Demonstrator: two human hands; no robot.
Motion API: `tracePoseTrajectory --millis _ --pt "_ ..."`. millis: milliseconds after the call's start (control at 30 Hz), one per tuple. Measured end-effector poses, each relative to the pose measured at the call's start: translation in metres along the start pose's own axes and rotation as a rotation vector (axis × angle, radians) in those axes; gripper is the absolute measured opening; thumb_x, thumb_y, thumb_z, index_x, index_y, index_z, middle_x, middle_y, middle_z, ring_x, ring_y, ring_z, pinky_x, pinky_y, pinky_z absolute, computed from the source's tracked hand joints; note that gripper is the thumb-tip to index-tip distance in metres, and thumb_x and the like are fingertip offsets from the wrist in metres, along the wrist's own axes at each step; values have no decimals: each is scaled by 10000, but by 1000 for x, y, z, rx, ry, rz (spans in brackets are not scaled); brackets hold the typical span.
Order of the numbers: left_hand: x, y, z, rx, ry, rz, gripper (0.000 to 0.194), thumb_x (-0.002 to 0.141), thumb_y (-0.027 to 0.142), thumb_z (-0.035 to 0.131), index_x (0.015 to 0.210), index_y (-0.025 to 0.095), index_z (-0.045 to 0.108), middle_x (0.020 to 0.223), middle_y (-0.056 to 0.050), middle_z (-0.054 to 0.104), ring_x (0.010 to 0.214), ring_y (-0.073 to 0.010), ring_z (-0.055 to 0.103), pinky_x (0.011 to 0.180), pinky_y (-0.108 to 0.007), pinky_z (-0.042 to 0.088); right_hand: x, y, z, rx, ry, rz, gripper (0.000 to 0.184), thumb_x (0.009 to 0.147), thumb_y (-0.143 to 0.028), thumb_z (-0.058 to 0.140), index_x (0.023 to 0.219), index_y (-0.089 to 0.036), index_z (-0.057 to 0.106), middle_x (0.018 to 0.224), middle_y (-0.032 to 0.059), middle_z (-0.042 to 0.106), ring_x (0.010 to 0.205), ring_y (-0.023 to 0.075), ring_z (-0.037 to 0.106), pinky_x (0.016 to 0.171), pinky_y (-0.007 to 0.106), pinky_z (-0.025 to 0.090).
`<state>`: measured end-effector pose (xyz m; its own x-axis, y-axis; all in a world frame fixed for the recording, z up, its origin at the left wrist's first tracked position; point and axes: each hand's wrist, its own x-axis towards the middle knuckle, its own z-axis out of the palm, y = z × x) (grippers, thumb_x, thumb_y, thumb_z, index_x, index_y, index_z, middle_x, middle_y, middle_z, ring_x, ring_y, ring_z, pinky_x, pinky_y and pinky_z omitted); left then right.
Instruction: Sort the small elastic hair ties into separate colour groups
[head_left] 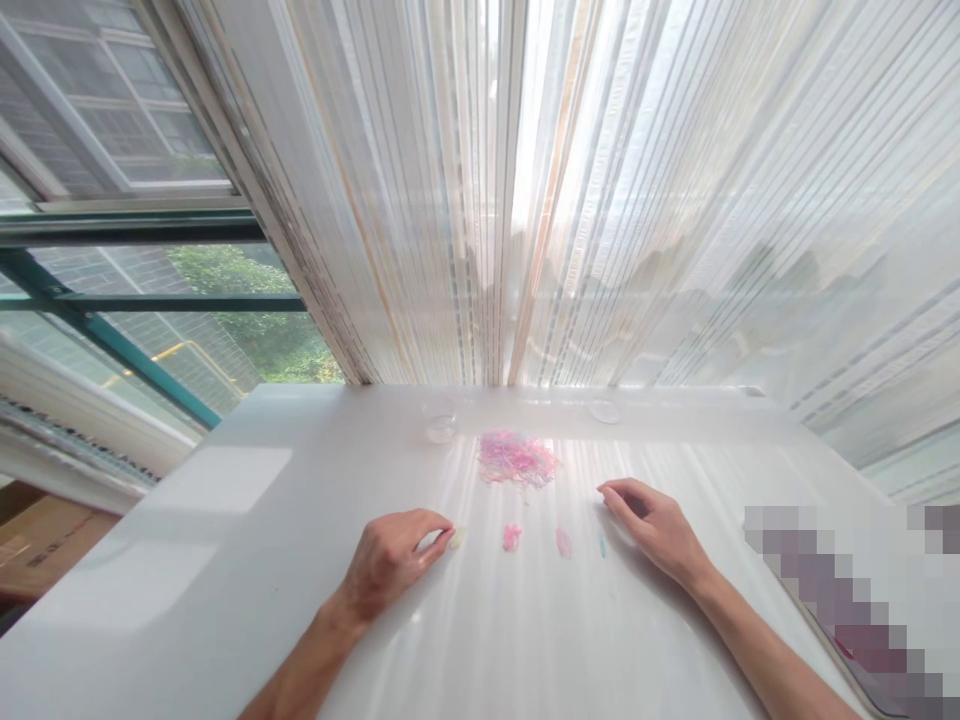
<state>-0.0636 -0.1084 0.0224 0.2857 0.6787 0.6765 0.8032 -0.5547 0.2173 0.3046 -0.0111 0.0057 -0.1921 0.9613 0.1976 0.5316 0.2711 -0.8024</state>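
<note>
A loose heap of thin pink and lilac strands [517, 458], perhaps small elastic bands, lies mid-table. Nearer to me is a row of smaller clumps: pale yellow [458, 538], bright pink [511, 538], light pink [563, 542] and a thin blue-green one [602, 544]. My left hand [397, 550] is closed in a pinch, fingertips at the edge of the yellow clump. To the right of the heap, my right hand [652, 520] also pinches, just above the blue-green clump. Whatever either pinch holds is too small to make out.
A clear round container [441, 424] stands behind the heap, and a clear round lid [604, 412] lies farther right on the white table [225, 600]. Striped sheer curtains [480, 200] hang along the back edge. A pixelated dark object [847, 610] lies at the right edge.
</note>
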Motion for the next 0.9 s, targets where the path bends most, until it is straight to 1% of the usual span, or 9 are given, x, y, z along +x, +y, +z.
tracePoseTrajectory --millis 133,233,300,467,633,767,900 --pt "-3 -1 2 -50 21 28 122 1007 144 617 931 197 696 807 -1 817 661 -135 771 622 -214 562 0 3 -1 -8 -28 20 473 951 -655 594 927 -221 780 970 88 808 835 250 737 703 340 597" --pt "-4 0 2 -90 1 27 118 1013 140 605 964 197 697 831 -6 818 708 -136 784 650 -208 580 0 5 -2 -8 -49 31 459 961 -640 591 940 -221 778 984 86 805 859 251 741 721 341 601" --pt "-3 1 1 -108 -23 12 129 1008 127 597 971 197 699 838 -6 813 703 -129 776 631 -198 575 -1 4 -1 -5 -60 27 464 964 -645 589 942 -221 778 983 87 803 862 250 740 725 343 601" --pt "-2 3 -1 -129 -72 -33 144 1002 136 599 943 198 714 832 -12 806 677 -120 758 571 -176 545 -2 1 0 0 -36 17 525 939 -710 589 908 -220 777 926 87 794 809 242 720 698 343 591" --pt "-3 2 0 -135 -121 -70 159 1010 150 590 935 201 720 824 -9 801 656 -116 742 564 -177 532 -2 -1 -1 2 -55 10 526 938 -712 590 903 -220 772 908 86 789 783 233 705 688 341 589" --pt "-3 1 0 -141 -125 -74 158 1008 143 590 943 207 720 848 -8 805 672 -117 746 569 -177 530 -2 -1 -2 -8 -64 11 520 945 -705 582 916 -221 772 899 82 786 768 229 702 673 339 581" --pt "-3 1 0 -162 -160 -72 148 1018 161 591 953 205 716 856 -7 802 669 -114 743 574 -174 530 -2 -1 -2 -13 -62 8 521 943 -705 585 907 -219 770 891 80 786 768 231 706 677 340 579"
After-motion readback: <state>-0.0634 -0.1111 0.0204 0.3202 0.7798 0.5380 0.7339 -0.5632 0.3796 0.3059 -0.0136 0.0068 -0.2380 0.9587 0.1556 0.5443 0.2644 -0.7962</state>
